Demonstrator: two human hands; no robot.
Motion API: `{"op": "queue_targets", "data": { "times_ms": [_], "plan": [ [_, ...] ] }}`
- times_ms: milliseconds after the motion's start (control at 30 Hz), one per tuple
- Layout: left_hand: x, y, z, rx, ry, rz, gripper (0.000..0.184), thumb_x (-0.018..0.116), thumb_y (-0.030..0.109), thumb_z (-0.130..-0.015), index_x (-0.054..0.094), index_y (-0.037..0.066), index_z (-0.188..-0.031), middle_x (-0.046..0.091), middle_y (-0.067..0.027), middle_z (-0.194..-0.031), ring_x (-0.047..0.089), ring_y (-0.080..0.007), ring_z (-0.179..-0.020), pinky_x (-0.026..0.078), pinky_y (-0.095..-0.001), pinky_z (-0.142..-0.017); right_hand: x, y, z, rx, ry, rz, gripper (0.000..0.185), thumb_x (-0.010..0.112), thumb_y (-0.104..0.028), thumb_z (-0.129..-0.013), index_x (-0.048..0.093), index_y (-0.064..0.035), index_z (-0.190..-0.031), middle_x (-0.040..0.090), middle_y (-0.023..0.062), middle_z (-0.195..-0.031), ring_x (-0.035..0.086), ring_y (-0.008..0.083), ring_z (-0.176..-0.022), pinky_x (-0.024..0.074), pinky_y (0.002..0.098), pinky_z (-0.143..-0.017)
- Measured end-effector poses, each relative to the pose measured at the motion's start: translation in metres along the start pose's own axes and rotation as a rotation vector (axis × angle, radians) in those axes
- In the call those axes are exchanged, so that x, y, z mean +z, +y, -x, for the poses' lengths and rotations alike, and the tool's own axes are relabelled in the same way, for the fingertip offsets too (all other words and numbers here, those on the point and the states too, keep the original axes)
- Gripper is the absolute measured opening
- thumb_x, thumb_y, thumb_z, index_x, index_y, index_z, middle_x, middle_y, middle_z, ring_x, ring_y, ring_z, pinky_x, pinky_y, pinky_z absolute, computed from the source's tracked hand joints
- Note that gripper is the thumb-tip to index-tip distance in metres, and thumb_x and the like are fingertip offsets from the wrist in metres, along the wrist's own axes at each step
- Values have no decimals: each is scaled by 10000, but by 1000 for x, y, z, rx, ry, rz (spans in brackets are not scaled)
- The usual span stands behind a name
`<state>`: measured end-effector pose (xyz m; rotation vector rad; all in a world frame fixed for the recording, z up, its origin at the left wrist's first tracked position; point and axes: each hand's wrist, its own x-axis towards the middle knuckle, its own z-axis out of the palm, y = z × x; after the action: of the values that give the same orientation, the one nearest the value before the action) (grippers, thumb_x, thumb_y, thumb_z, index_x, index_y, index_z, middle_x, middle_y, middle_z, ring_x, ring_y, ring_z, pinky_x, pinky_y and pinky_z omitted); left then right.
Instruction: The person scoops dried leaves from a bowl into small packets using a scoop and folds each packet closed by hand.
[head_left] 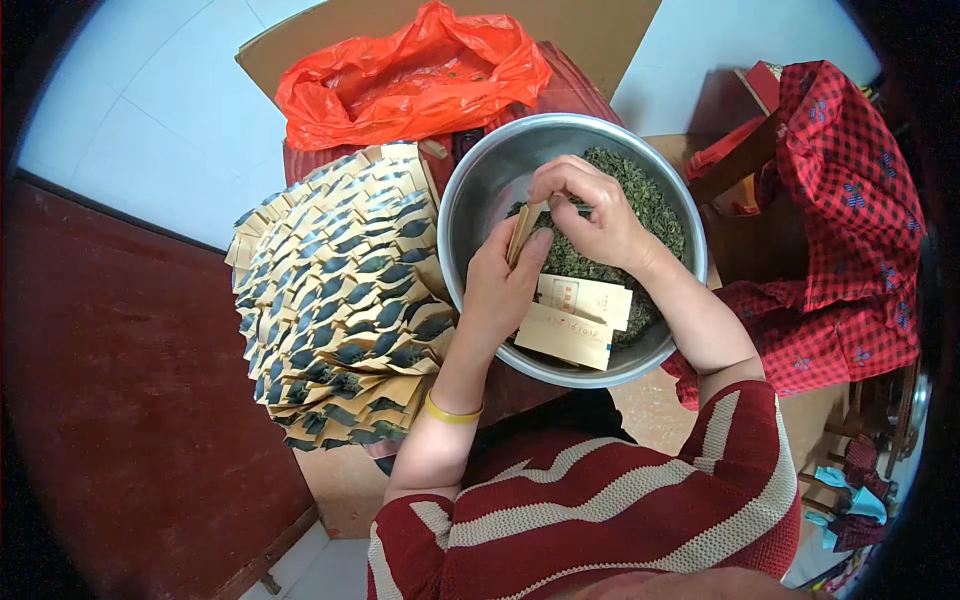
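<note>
Over a large metal bowl (463, 170) of dried green leaves (640, 200), my left hand (503, 283) holds a small tan paper packet (519, 235) upright, its fingers wrapped round it. My right hand (597, 222) is at the packet's upper end, fingers curled and pinched together; whatever lies between them is too small to make out. Flat tan packets with printing (565, 335) rest in the near part of the bowl, just below my hands. To the left stand many opened paper packets (345, 290) in tight rows, dark leaves showing in their mouths.
Behind the bowl lies an open red plastic bag (400, 95), with cardboard (610, 45) beyond it. A red and black checked cloth (850, 200) hangs over a wooden chair at the right. A dark red panel (130, 380) fills the left side.
</note>
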<state>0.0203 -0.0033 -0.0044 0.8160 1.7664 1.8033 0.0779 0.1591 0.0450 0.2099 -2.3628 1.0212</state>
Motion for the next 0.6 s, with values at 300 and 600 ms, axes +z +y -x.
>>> {"op": "queue_targets", "data": {
  "times_ms": [300, 600],
  "plan": [
    [-3, 9, 0, -8, 19, 126, 492, 439, 464, -1031, 588, -4, -1002, 524, -17, -769, 487, -99, -701, 414, -253, -640, 1, -1, 1, 54, 32, -31, 236, 493, 97, -741, 613, -1, -919, 646, 107, -959, 633, 241, -880, 512, 318, -709],
    [-3, 10, 0, 10, 25, 104, 515, 444, 473, -1027, 585, -21, -1040, 504, -9, -759, 465, -97, -698, 399, -254, -636, 0, 4, 1, 119, -28, -97, 174, 506, 96, -771, 571, -6, -897, 624, 85, -1002, 561, 126, -809, 455, 251, -712]
  ]
}}
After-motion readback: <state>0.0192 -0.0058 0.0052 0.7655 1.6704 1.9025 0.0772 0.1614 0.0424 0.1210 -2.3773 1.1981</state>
